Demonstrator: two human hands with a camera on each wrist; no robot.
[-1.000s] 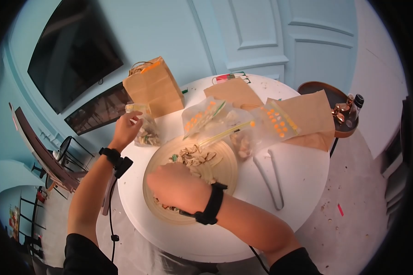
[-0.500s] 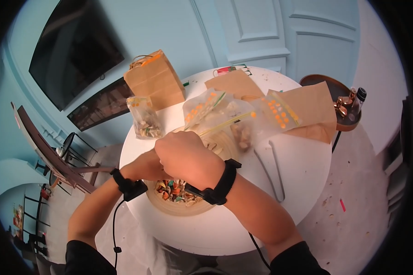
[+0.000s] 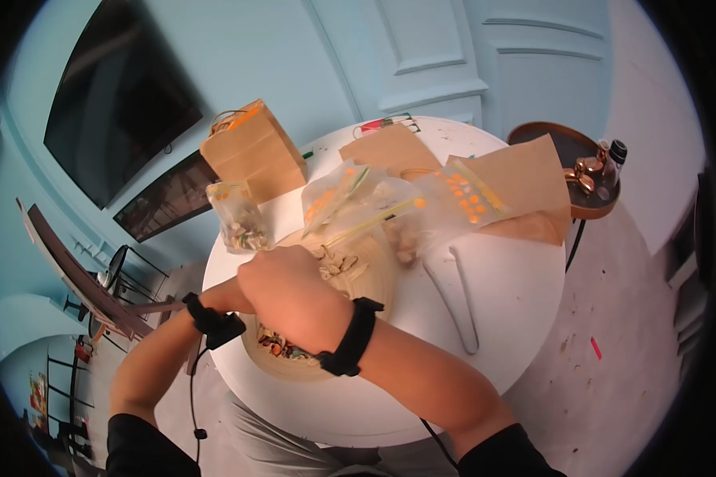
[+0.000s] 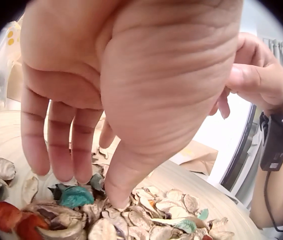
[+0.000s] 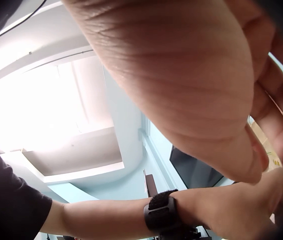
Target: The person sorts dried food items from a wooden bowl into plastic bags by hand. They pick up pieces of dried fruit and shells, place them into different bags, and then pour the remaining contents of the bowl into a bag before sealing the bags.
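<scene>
A round wooden bowl (image 3: pixel 294 367) on the white table (image 3: pixel 485 334) holds dried petals and shells (image 3: pixel 338 266). My left hand (image 3: pixel 229 296) reaches into the bowl from the left, mostly hidden under my right hand (image 3: pixel 282 290). In the left wrist view, my left hand (image 4: pixel 99 187) points straight fingers down, and its thumb and fingertips touch the dried pieces (image 4: pixel 146 220). My right hand (image 4: pixel 254 75) hovers just above with curled fingers. In the right wrist view, nothing shows between the thumb and fingers of my right hand (image 5: pixel 266 155).
A small zip bag of dried pieces (image 3: pixel 237 215) stands left of the bowl, with a brown paper bag (image 3: pixel 254 155) behind it. Clear zip bags with orange dots (image 3: pixel 390 203) and flat paper bags (image 3: pixel 525 183) lie beyond. Grey tongs (image 3: pixel 453 298) lie right of the bowl.
My left hand has let go of the small zip bag and come down into the bowl. My right hand rose from the bowl and now hovers over the left hand.
</scene>
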